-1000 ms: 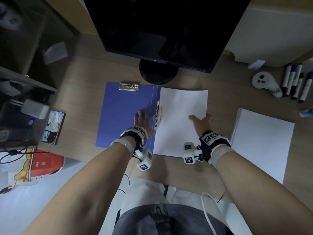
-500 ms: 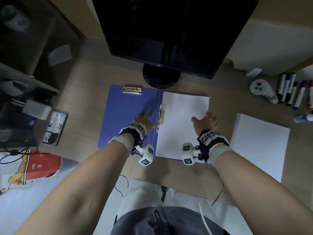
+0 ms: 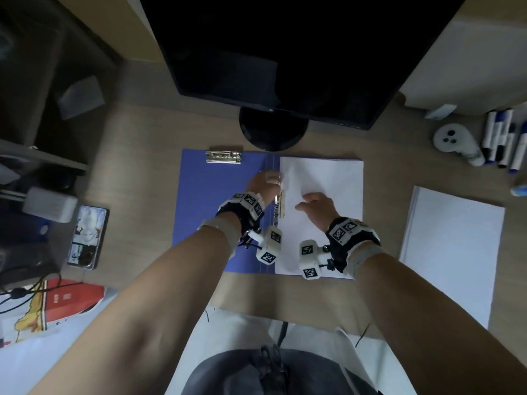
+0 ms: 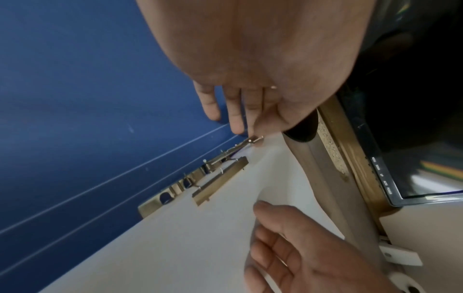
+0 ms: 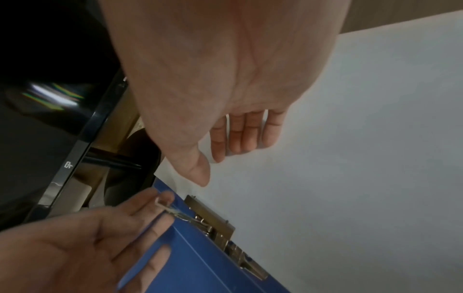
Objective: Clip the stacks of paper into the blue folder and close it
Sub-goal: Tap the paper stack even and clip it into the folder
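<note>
At the centre of the head view, the blue folder (image 3: pixel 219 212) lies open, a paper stack (image 3: pixel 322 195) on its right half. The spine clip's lever (image 4: pixel 253 140) is pinched by the left hand (image 3: pixel 263 185), apparently to work the clamp, while the stack is steadied by the right hand (image 3: pixel 316 206), fingers relaxed, grasping nothing.

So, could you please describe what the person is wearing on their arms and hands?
Both forearms are bare, with no sleeves. Each wrist carries a black strap set with white blocks bearing black-and-white square markers, above a pale grey band. A white marker-covered camera block hangs beside the left hand and the right hand, joined by thin dark cables. No gloves.
</note>
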Demonstrator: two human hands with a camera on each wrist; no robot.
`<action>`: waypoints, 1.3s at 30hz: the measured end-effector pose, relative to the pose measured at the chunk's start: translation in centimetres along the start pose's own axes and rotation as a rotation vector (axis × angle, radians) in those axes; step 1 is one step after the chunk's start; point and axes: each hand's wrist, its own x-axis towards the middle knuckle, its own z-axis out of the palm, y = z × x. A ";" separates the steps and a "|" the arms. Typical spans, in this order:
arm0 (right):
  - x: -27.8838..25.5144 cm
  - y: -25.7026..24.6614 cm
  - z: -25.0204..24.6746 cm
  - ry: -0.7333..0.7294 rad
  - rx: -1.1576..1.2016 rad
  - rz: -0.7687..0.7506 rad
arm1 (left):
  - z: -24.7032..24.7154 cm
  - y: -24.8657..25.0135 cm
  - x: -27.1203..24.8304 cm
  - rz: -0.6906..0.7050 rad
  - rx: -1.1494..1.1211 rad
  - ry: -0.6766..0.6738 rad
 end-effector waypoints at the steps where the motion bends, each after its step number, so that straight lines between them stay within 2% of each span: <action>1: 0.0 0.0 0.2 0.008 -0.027 0.004 | -0.1 0.1 0.1 0.007 -0.026 0.051; 5: -0.1 0.1 0.6 0.044 -0.045 0.003 | -0.4 -1.1 -1.4 -0.058 -0.163 0.080; 7: -0.2 0.3 0.7 0.050 -0.047 -0.013 | -0.2 -2.1 -2.5 -0.039 -0.187 0.087; 11: -0.4 0.4 0.6 0.042 -0.051 -0.024 | 0.3 -4.0 -4.0 -0.070 -0.203 0.025; 15: -0.6 0.6 0.6 0.045 -0.060 -0.041 | 1.0 -5.2 -5.0 -0.147 -0.257 0.025; 17: -0.8 0.8 0.6 0.049 -0.065 -0.051 | 1.0 -5.9 -5.0 -0.155 -0.173 0.031; 22: -1.0 1.1 0.3 0.034 -0.059 -0.061 | 1.3 -7.7 -4.1 -0.122 0.231 0.029; 26: -1.2 1.2 0.4 0.043 -0.036 -0.065 | 1.4 -7.5 -3.5 -0.160 0.473 0.016; 29: -1.2 1.2 0.5 0.061 -0.043 -0.063 | 1.1 -7.0 -3.4 -0.149 0.603 0.018; 35: -1.3 1.0 0.8 0.092 -0.017 -0.066 | 1.7 -6.9 -3.5 -0.148 0.720 0.081; 39: -1.5 0.9 0.7 0.083 -0.010 -0.065 | 2.1 -7.4 -4.0 -0.093 0.861 0.137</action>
